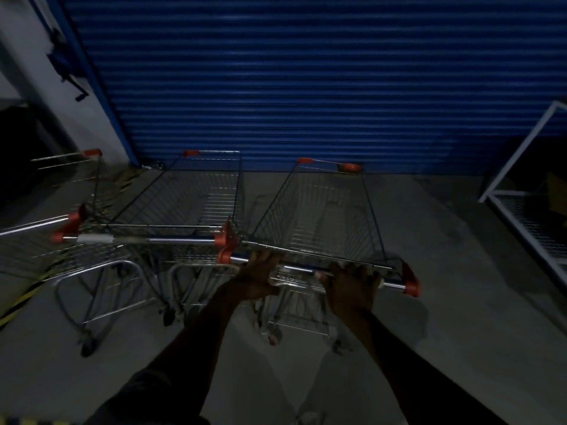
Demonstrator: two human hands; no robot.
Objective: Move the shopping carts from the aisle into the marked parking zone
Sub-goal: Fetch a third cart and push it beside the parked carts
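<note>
Gripping the cart (pixel 319 216) handle with both hands (pixel 260 279) (pixel 349 286) clenched, basket pointing straight ahead toward the shutter (pixel 306 87), beside two parked carts (pixel 184 204).

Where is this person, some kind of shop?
Probably a store's cart parking or loading area: wire shopping carts lined up on a concrete floor, facing a closed blue roller shutter.

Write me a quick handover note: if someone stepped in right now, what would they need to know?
Left hand and right hand both grip the handle of the right cart, which faces the blue shutter.
Middle cart and left cart stand beside it in a row.
Yellow-black floor tape shows at far left.
Left: release this cart if it sits right; any further carts are out of view.
</note>
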